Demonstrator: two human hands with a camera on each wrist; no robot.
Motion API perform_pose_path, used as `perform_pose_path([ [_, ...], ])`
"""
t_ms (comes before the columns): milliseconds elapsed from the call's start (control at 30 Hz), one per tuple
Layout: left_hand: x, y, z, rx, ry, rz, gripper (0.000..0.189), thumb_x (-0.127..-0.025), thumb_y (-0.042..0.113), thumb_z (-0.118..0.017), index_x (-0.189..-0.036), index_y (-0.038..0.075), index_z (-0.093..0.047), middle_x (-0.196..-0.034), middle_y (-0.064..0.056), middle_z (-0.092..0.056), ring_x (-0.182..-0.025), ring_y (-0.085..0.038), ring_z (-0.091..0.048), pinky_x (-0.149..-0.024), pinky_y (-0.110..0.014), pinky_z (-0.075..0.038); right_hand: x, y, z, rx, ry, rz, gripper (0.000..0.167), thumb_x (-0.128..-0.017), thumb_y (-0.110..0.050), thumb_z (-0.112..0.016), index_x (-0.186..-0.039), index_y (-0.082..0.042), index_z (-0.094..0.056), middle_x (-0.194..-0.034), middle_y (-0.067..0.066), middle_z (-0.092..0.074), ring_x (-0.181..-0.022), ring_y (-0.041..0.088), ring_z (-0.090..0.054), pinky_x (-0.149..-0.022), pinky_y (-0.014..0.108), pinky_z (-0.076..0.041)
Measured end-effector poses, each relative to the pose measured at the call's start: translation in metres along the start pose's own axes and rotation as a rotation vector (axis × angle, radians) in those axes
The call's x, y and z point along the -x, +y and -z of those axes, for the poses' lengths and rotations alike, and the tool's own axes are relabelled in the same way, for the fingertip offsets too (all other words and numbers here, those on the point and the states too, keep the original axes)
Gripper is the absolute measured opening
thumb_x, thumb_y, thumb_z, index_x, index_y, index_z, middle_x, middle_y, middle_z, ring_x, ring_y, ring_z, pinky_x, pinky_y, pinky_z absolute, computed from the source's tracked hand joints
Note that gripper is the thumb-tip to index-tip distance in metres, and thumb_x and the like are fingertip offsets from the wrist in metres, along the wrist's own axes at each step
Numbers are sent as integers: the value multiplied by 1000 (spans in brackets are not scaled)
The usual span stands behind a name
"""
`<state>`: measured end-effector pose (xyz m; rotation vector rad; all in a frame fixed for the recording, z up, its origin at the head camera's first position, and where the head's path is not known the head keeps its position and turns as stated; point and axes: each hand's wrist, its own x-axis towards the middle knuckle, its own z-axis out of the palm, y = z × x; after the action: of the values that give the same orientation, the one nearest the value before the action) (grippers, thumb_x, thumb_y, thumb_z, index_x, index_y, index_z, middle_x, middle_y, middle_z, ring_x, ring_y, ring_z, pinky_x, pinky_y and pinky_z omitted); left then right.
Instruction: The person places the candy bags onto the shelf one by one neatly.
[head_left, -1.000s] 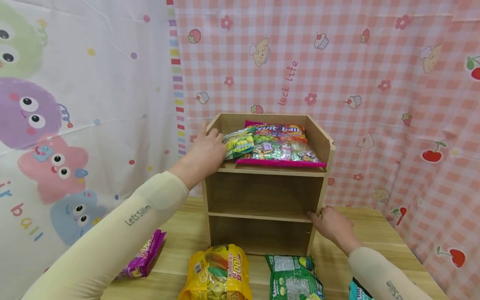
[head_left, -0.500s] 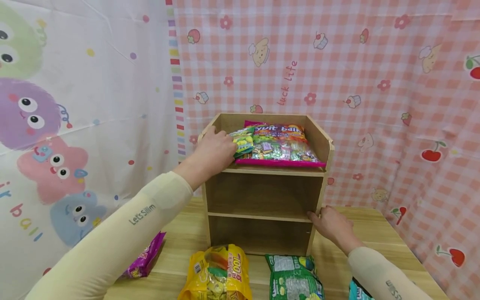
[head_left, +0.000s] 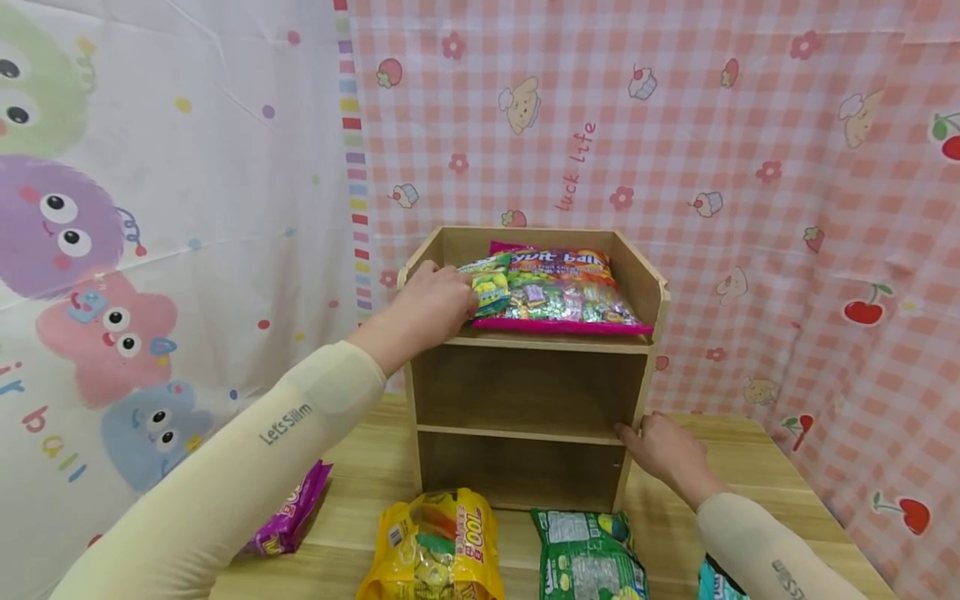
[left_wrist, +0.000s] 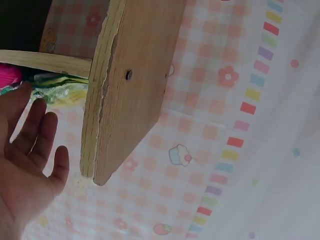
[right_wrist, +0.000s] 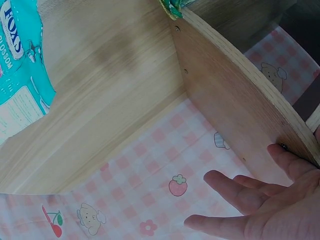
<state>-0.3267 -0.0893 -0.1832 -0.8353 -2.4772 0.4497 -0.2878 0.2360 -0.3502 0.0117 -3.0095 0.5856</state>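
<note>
My left hand (head_left: 437, 304) is at the left of the wooden shelf's (head_left: 531, 343) top tier, its fingertips at a small green-and-yellow candy bag (head_left: 491, 283). In the left wrist view, the fingers (left_wrist: 37, 120) are apart and slightly bent, beside the shelf's side panel; the bag shows just beyond them. The bag overlaps a larger pink-edged candy bag (head_left: 566, 287) lying on the same tier. My right hand (head_left: 667, 450) holds the shelf's right side panel (right_wrist: 240, 90), thumb at its front edge and forefinger against the outer face, with the other fingers extended free.
On the wooden table (head_left: 367, 467) lie a purple packet (head_left: 288, 517) at left, a yellow bag (head_left: 435, 550) and a green bag (head_left: 588, 554) in front of the shelf, and a teal Fox's bag (right_wrist: 22, 70) at right. Patterned cloths (head_left: 675, 108) hang behind and at left.
My left hand has moved a little right and lower, covering more of the small green-and-yellow bag's left end. The right hand stays at the side panel.
</note>
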Motion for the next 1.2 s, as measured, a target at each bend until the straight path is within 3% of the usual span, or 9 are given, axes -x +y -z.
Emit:
perform_pose_path([
  [200, 3, -3, 2, 18, -66, -53, 19, -85, 6, -65, -74, 19, -72, -85, -2, -70, -90, -27, -60, -75, -44, -40, 1, 0, 0, 0, -2, 5, 47, -99, -45, -47, -86, -2, -63, -82, 9, -61, -75, 30, -59, -82, 76, -36],
  [433, 1, -11, 10, 122, -133, 56, 25, -86, 3, -64, -96, 21, -79, -96, -1, -74, -95, -26, -62, -90, -47, -38, 1, 1, -1, 7, -3, 1, 50, -100, -44, -47, -94, 1, -66, -91, 14, -66, -85, 38, -63, -84, 80, -33],
  [600, 1, -17, 11, 16, -132, 111, 15, -92, 20, -63, -86, 15, -75, -91, -4, -71, -93, -28, -57, -91, -48, -37, 1, 0, -1, 11, -2, 4, 53, -100, -44, -47, -103, 5, -66, -103, 21, -67, -95, 47, -62, -87, 84, -26],
  [733, 2, -16, 10, -105, -148, 94, 31, -92, 43, -68, -87, 13, -74, -95, -5, -70, -93, -27, -54, -91, -47, -37, 1, 0, -1, 16, 5, 2, 54, -100, -44, -47, -105, 6, -66, -104, 22, -66, -94, 45, -62, -86, 82, -30],
  [800, 3, -15, 8, -156, -150, 80, 28, -92, 40, -68, -90, 13, -74, -96, -5, -70, -93, -27, -54, -91, -46, -37, 1, 0, -1, 23, 8, 0, 54, -99, -45, -48, -105, 6, -66, -102, 22, -67, -92, 44, -63, -86, 81, -32],
  [967, 7, -10, 2, -198, -101, 35, 13, -93, 12, -62, -91, 10, -75, -90, -6, -72, -92, -28, -59, -95, -48, -37, 0, 0, -1, 34, 3, 5, 56, -100, -45, -47, -109, 7, -65, -108, 24, -65, -97, 49, -61, -87, 82, -30],
  [1067, 7, -8, 0, -220, -73, 13, 15, -92, 7, -61, -87, 10, -74, -87, -6, -72, -88, -27, -61, -91, -46, -38, 0, -1, -1, 34, -3, 8, 57, -100, -44, -46, -111, 8, -65, -112, 26, -64, -101, 51, -59, -88, 84, -27],
  [1200, 7, -6, 2, -253, -86, 2, 17, -94, 9, -61, -85, 11, -75, -85, -5, -72, -83, -25, -61, -82, -42, -38, -1, -1, 0, 38, -9, 9, 57, -101, -44, -46, -112, 9, -65, -113, 27, -63, -103, 53, -58, -88, 85, -25],
])
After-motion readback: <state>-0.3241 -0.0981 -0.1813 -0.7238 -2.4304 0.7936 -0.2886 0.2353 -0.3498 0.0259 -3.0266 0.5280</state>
